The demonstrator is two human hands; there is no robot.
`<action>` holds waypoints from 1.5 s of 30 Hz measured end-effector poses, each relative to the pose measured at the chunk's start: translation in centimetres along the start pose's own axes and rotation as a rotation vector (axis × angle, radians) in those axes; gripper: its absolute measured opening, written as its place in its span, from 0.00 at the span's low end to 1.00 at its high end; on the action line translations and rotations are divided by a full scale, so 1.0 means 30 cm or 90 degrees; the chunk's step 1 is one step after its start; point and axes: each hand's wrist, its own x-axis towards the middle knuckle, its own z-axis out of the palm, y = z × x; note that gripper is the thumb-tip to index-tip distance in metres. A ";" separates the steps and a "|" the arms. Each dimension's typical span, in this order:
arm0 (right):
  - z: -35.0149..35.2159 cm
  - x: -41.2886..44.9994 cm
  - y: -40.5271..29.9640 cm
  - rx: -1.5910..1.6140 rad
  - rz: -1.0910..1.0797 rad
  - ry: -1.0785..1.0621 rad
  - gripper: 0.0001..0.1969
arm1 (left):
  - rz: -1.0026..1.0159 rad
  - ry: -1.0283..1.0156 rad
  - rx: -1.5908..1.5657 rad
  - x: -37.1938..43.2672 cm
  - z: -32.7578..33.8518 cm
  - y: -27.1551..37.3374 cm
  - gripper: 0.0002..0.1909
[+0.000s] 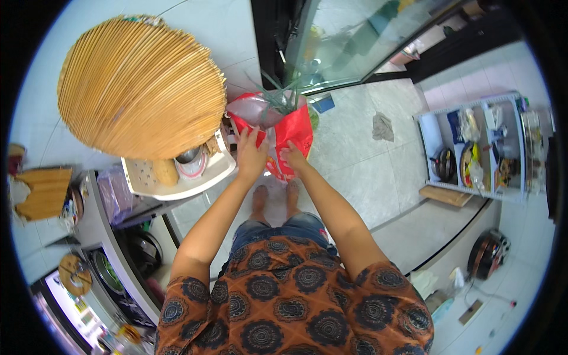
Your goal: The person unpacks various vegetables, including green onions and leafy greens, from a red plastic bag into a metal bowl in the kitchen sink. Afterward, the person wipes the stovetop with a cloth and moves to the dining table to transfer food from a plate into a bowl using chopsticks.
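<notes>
A red bag [298, 128] with a silvery lining stands on the floor before my feet, its mouth spread wide. Long, narrow green leaves [284, 101] stick up out of it; what they grow from is hidden inside. At the bag's left rim, my left hand [252, 151] has its fingers over the red edge. My right hand [293, 157] grips the near right part of the rim, index finger extended. Both hands are close together, with the bag's near side between them.
To the left, a large round slatted mat [142, 88] leans over a white plastic basket [199, 188] holding a brown gourd-like item [165, 172] and a bowl. A glass door [337, 44] stands ahead. A grey cloth [382, 126] and a blue dustpan-like object [323, 103] lie on the floor. A shelf rack [424, 133] is at right.
</notes>
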 end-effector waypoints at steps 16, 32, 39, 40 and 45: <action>-0.186 0.290 0.337 -0.512 -0.063 -0.141 0.10 | -0.356 0.197 -0.136 -0.587 -0.226 -0.227 0.15; 0.628 -0.255 0.448 -0.530 0.056 -0.488 0.08 | -0.593 0.562 -0.342 -1.261 -0.733 -0.692 0.11; 1.237 -0.575 0.530 -0.547 -0.039 -0.675 0.12 | -0.577 0.817 -0.427 -1.616 -0.935 -0.923 0.12; 1.320 -0.587 0.555 -0.537 -0.077 -0.714 0.13 | -0.585 0.825 -0.451 -1.651 -0.960 -0.937 0.12; 1.869 -0.691 0.576 -0.572 -0.264 -0.853 0.13 | -0.607 0.902 -0.514 -1.786 -1.077 -1.022 0.13</action>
